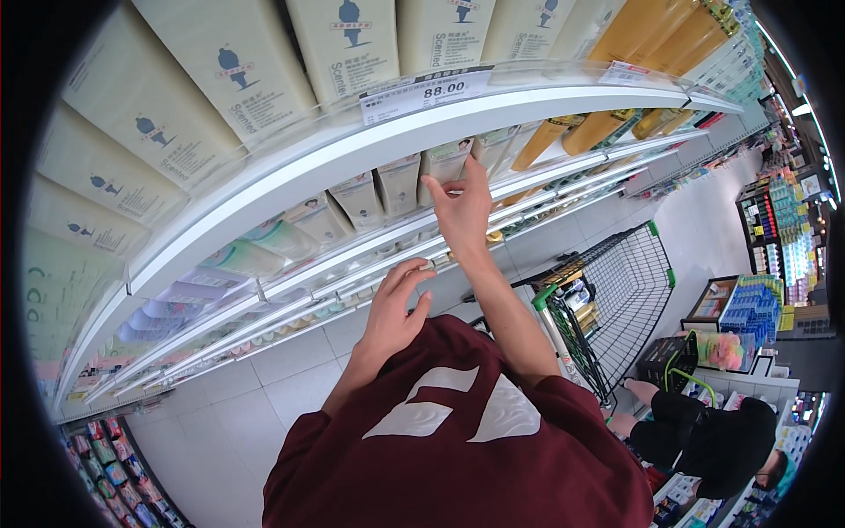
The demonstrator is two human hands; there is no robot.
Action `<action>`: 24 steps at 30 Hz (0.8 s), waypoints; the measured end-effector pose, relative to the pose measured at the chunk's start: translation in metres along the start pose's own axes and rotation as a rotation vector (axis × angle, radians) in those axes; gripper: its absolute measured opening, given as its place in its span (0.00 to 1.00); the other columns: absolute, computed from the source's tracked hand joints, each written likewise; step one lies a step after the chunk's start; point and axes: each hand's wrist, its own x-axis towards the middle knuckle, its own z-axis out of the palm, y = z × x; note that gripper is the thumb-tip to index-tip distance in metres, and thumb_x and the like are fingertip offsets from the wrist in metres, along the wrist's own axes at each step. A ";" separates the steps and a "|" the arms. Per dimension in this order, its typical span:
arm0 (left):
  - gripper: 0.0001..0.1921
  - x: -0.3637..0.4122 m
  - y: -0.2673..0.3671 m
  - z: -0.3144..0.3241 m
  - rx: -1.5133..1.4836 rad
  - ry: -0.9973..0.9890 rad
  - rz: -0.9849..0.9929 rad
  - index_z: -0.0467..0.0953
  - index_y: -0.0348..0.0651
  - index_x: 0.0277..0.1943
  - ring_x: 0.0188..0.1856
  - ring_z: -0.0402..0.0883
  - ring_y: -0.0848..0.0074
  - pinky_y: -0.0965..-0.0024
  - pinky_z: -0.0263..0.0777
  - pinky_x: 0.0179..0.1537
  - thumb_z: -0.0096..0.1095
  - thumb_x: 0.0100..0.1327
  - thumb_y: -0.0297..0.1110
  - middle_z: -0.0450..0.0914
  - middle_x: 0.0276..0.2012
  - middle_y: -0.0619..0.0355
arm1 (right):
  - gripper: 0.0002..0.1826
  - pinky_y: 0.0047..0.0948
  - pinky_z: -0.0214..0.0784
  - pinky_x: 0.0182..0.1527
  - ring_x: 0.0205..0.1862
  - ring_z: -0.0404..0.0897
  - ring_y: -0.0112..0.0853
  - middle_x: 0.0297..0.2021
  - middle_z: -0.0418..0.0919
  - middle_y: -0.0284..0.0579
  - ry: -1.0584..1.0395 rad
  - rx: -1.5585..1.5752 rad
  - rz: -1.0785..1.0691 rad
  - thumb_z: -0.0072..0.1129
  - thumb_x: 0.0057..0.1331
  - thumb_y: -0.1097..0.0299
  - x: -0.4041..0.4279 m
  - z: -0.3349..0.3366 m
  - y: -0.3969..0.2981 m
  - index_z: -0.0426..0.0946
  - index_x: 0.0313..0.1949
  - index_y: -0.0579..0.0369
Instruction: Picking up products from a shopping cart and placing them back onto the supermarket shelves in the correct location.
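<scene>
On a shelf below the top one, my right hand (462,214) reaches up to a cream carton (441,162) in a row of similar ones. The thumb rests at the carton's left edge and the fingers at its right, pinching its front. My left hand (394,310) hangs lower, in front of the lower shelves, fingers apart and holding nothing. To the left of the gripped carton stand more cream cartons (399,188). Amber bottles (541,142) are to its right. Large cream boxes (346,49) with a blue figure line the shelf above.
The white shelf edge (317,155) with a price tag (426,96) curves just above my right hand. A wire shopping cart (620,297) with goods inside stands to my right. Beyond it, a person in black (713,435) is near a dark basket (667,360). Pale tiles (264,396) cover the floor.
</scene>
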 end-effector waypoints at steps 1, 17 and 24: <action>0.14 0.000 0.000 0.000 0.001 0.000 0.001 0.77 0.39 0.53 0.60 0.75 0.54 0.59 0.69 0.61 0.60 0.64 0.26 0.75 0.59 0.50 | 0.36 0.29 0.79 0.33 0.33 0.84 0.31 0.43 0.80 0.56 -0.007 -0.007 -0.021 0.76 0.58 0.71 0.000 0.001 0.001 0.67 0.61 0.75; 0.09 -0.002 -0.007 0.007 -0.026 -0.199 -0.137 0.81 0.39 0.49 0.46 0.84 0.56 0.62 0.75 0.50 0.56 0.71 0.28 0.86 0.43 0.48 | 0.18 0.28 0.80 0.42 0.41 0.85 0.32 0.60 0.76 0.54 0.063 -0.141 0.213 0.67 0.61 0.77 -0.098 -0.109 0.101 0.78 0.51 0.61; 0.08 0.009 -0.004 0.030 -0.058 -0.269 -0.147 0.82 0.42 0.48 0.37 0.84 0.58 0.63 0.75 0.41 0.57 0.72 0.29 0.85 0.36 0.49 | 0.15 0.45 0.67 0.62 0.57 0.76 0.53 0.56 0.78 0.58 0.168 -0.852 0.381 0.64 0.63 0.64 -0.197 -0.272 0.198 0.80 0.46 0.58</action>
